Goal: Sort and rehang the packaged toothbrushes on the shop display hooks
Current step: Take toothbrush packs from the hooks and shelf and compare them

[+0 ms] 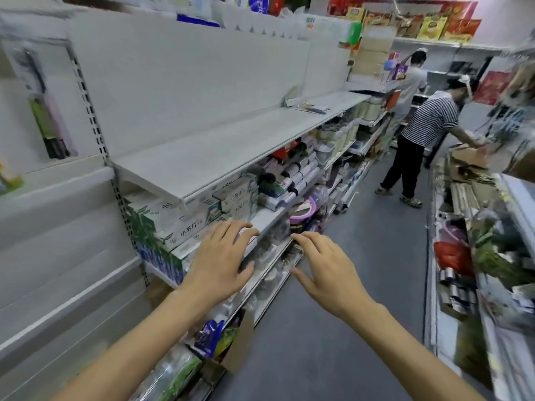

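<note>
Both hands empty, fingers spread: left hand [218, 263] and right hand [324, 272] over grey metal shelf edge [269, 224]. Between steps, probably. Blurred packaged toothbrushes [47, 117] hanging far left of shelf; next: turning back, grasping one.

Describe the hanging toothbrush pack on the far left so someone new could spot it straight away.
Start at the long bare white shelf along the left wall and follow it left past the slotted upright. On the white panel there hangs a blurred toothbrush pack. Nothing else hangs around it, and its green and black colouring stands out against the panel.
</note>
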